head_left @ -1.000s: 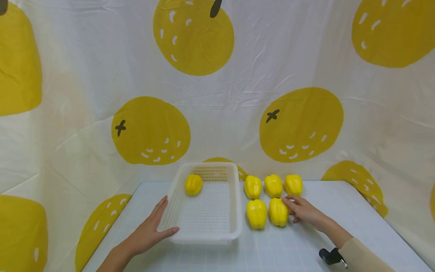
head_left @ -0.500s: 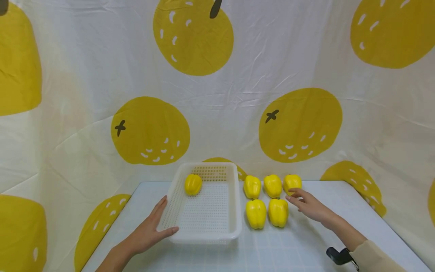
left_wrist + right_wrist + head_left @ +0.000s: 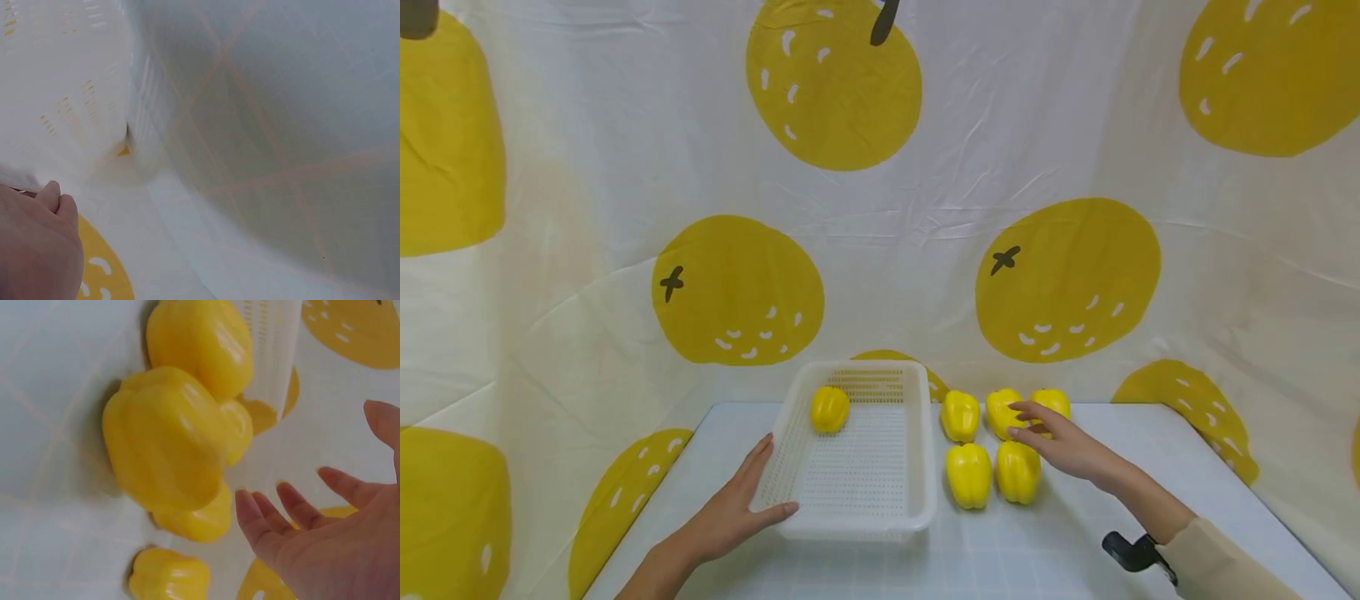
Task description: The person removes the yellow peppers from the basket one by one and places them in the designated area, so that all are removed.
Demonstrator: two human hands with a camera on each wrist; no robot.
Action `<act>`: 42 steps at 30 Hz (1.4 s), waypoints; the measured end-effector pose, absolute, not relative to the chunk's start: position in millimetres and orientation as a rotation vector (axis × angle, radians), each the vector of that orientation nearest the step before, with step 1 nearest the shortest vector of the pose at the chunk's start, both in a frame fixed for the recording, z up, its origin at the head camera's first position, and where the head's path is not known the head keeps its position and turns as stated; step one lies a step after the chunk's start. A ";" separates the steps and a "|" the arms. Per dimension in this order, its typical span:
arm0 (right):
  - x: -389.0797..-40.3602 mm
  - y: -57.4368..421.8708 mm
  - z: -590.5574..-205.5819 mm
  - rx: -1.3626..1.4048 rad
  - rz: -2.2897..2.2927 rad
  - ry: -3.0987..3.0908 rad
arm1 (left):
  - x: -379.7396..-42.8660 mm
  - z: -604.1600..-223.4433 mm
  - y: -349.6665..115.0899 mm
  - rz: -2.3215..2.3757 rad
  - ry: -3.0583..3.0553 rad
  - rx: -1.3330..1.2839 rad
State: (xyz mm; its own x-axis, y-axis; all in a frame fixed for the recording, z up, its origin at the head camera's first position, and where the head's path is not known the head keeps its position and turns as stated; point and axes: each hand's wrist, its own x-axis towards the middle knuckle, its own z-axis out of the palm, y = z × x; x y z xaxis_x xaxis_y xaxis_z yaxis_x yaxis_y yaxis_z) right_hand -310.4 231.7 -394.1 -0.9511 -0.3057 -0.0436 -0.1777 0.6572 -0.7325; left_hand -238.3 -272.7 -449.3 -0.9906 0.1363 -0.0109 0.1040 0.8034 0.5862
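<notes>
My left hand [image 3: 726,517] holds the near left corner of a white perforated plastic basket [image 3: 928,467], its thumb over the rim and its fingers along the left side. Inside the basket, toward the back left, lies a yellow bell pepper [image 3: 830,410]. To the right of the basket several more stand in two rows. My right hand [image 3: 1067,442] hovers over these with loosely spread fingers and nothing in them. It partly covers the back middle pepper [image 3: 1000,408] and the back right pepper [image 3: 1054,400]. In the right wrist view its fingertips [image 3: 244,500] are apart from the nearest pepper [image 3: 165,437].
The front row holds a left pepper [image 3: 968,475] and a right pepper [image 3: 1018,473]; another pepper [image 3: 960,417] stands at the back left, beside the basket. A pale checked cloth covers the table [image 3: 985,558]. Behind it hangs a white curtain [image 3: 895,275] with yellow fruit prints.
My right hand has let go of the front right pepper, lifted, and moved back and left over the back row. The left hand and the basket stay in place.
</notes>
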 end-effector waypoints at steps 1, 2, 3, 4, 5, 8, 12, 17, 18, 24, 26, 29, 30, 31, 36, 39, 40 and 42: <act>-310.0 228.4 -392.6 -0.403 -1.175 2.704 | -238.6 -449.6 -272.9 0.950 2.933 0.199; -309.8 225.2 -391.3 -0.421 -1.180 2.699 | -238.8 -449.8 -273.1 0.948 2.934 0.203; -309.9 221.7 -390.0 -0.439 -1.181 2.695 | -239.0 -449.9 -273.3 0.946 2.935 0.208; -310.0 217.9 -388.6 -0.457 -1.187 2.688 | -239.2 -450.1 -273.5 0.948 2.935 0.209; -310.0 213.8 -387.5 -0.463 -1.194 2.684 | -239.3 -450.3 -273.7 0.945 2.937 0.213; -310.9 201.6 -383.0 -0.504 -1.201 2.684 | -239.0 -450.2 -273.7 0.941 2.948 0.229; -312.6 186.3 -376.8 -0.554 -1.205 2.683 | -238.1 -449.0 -272.8 0.951 2.951 0.239; -315.7 168.3 -369.7 -0.623 -1.220 2.651 | -238.3 -448.3 -272.4 0.947 2.951 0.231; -316.6 164.6 -368.4 -0.637 -1.225 2.644 | -238.4 -448.4 -272.6 0.943 2.953 0.228; -322.6 142.5 -361.9 -0.761 -1.247 2.586 | -239.2 -449.4 -273.4 0.945 2.951 0.212; -323.9 135.1 -359.9 -0.811 -1.239 2.568 | -239.3 -450.2 -273.5 0.954 2.946 0.206; -326.3 123.1 -357.0 -0.867 -1.217 2.562 | -239.7 -452.2 -273.9 0.968 2.938 0.203; -327.2 118.9 -356.1 -0.883 -1.210 2.556 | -239.8 -452.9 -274.1 0.972 2.934 0.201; -328.2 114.4 -355.4 -0.882 -1.209 2.552 | -240.0 -453.6 -274.3 0.976 2.933 0.201; -334.4 91.4 -353.9 -0.908 -1.209 2.514 | -241.0 -455.5 -275.0 0.970 2.936 0.190; -339.0 77.1 -353.7 -0.944 -1.201 2.501 | -241.4 -455.8 -275.0 0.962 2.940 0.187; -340.6 72.3 -353.5 -0.956 -1.196 2.497 | -241.4 -456.0 -275.0 0.963 2.942 0.193; -343.6 62.5 -353.4 -0.944 -1.184 2.499 | -240.9 -456.0 -274.6 0.967 2.947 0.212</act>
